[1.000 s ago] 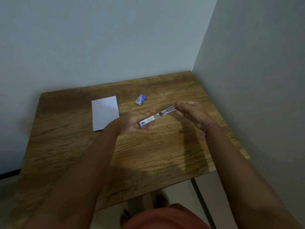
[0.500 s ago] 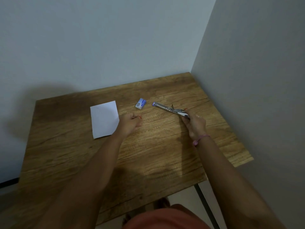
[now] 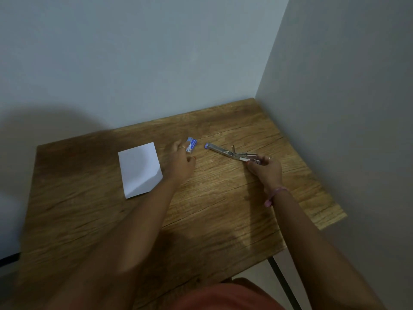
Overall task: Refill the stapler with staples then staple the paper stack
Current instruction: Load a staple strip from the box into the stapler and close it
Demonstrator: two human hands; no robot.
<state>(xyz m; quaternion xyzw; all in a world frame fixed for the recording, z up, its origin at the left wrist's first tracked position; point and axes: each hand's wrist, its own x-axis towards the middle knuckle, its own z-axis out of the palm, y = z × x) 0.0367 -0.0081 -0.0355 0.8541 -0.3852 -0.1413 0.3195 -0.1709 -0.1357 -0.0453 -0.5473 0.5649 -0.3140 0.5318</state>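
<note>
— What had changed for us by then?

— A second earlier we held the stapler [image 3: 232, 152] in both hands; now it lay swung open on the wooden table [image 3: 223, 198], with only our right hand [image 3: 264, 170] pinching its near end. Our left hand [image 3: 181, 161] had let go and reached the staple box [image 3: 191, 144], fingers loosely spread, fingertips at the box, gripping nothing yet.

— And the paper?

— The paper stack [image 3: 139, 172] sat flat left of that hand, untouched. We judged the refill just starting: magazine exposed, staples still boxed.
</note>
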